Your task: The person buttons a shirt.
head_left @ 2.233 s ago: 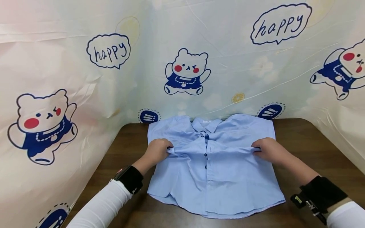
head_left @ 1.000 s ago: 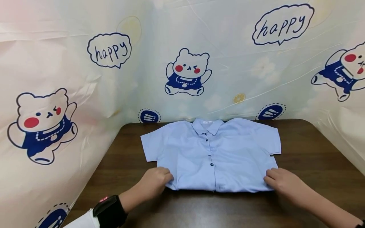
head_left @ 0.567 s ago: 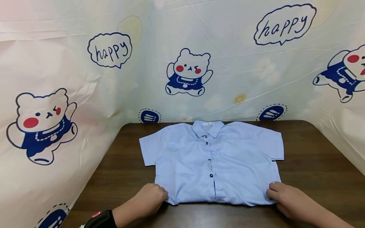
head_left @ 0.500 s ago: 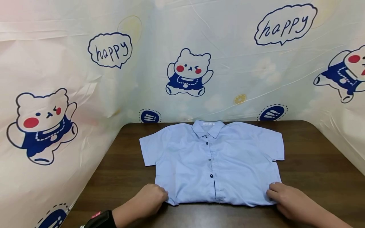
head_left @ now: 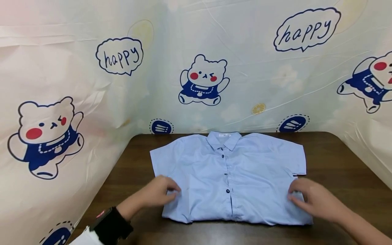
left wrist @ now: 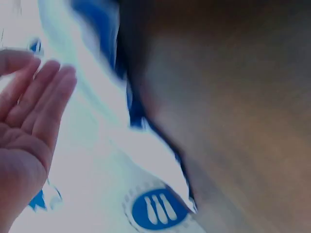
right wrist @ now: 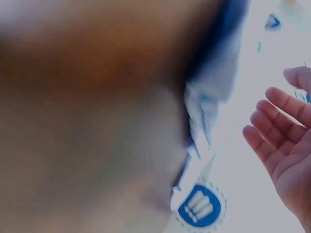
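A light blue short-sleeved button-up shirt (head_left: 208,177) lies front up, collar at the far side and both sleeves spread outward. Its near edge runs almost straight across, with no curved hem showing. Over the shirt's lower left side is my left hand (head_left: 157,193), fingers loosely bent and nothing held. My right hand (head_left: 313,199) is at the lower right side in the same way, thumb apart from the fingers. Both wrist views show empty palms with the fingers extended: the left hand (left wrist: 31,111) and the right hand (right wrist: 289,133). The shirt is blurred there.
The shirt rests on a dark brown wooden table (head_left: 343,170) with rounded far corners. A pale cloth backdrop (head_left: 251,68) printed with bears and "happy" bubbles hangs behind it and along both sides. A black wrist strap (head_left: 111,224) sits on the left forearm.
The hands first gripped the shirt mid-body, then drew it nearer; its curved hem went out of sight and the sleeves came to lie spread. Since then both hands have let go and lifted slightly.
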`<state>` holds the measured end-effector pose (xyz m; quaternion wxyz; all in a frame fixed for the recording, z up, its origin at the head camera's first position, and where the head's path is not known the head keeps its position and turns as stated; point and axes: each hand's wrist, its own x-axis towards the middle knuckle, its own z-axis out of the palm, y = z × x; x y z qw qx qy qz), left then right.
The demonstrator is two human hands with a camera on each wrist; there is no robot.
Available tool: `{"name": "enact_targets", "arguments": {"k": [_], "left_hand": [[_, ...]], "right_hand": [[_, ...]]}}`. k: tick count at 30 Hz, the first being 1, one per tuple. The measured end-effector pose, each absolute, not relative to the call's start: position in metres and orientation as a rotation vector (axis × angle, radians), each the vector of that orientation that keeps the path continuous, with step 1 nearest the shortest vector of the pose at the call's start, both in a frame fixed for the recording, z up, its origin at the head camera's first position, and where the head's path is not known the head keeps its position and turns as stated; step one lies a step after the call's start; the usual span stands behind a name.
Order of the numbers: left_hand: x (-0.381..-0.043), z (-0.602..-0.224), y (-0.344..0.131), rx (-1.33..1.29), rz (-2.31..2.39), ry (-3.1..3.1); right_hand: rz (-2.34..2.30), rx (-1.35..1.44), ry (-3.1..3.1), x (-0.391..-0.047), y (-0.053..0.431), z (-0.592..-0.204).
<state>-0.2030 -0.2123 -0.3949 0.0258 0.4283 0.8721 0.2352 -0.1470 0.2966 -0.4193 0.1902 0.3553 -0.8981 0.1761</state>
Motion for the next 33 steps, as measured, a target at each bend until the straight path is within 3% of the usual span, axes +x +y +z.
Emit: {"name": "enact_targets", "arguments": {"k": [7, 13, 24, 33], "left_hand": [[-0.268, -0.392, -0.222, 0.934, 0.674, 2.897], [-0.298, -0.397, -0.220, 0.621, 0.520, 2.855], [-0.319, -0.416, -0.210, 0.343, 0.587, 2.759], [-0.321, -0.425, -0.213, 0.374, 0.301, 2.722]], "right_hand": [[0.499, 0.715, -2.867, -0.198, 0.309, -0.401], [0.552, 0.531, -3.081, -0.241, 0.311, -0.411], [0.639, 0.221, -3.339, -0.274, 0.306, -0.424], [0.522, 0.125, -3.441, -0.277, 0.302, -0.429]]}}
